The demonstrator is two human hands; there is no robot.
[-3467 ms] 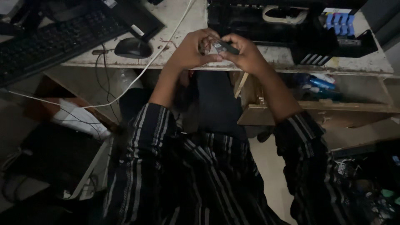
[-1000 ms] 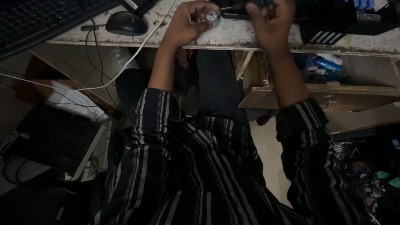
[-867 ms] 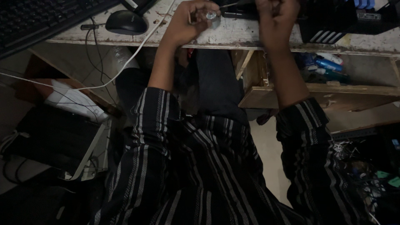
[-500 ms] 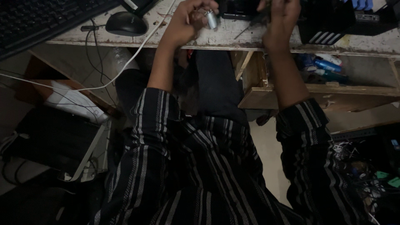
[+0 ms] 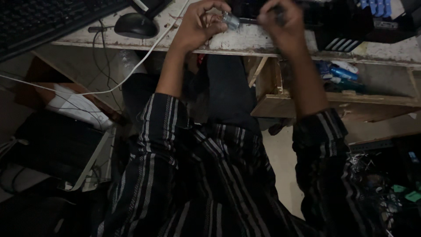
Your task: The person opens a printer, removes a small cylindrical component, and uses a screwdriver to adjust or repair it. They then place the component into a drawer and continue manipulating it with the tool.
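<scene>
Head view: left hand [image 5: 197, 26] pinches a small shiny silver-and-clear part [image 5: 230, 19] over the worn white desk [image 5: 245, 44] edge, right hand [image 5: 280, 22] blurred beside it, grip unclear; blue tubes [image 5: 340, 72] on wooden shelf [image 5: 333, 103] below, black striped box [image 5: 337, 41] right.

Dim room; worn white desk [image 5: 245, 43] above wooden shelf [image 5: 333, 105]; pale floor [image 5: 280, 166].
</scene>
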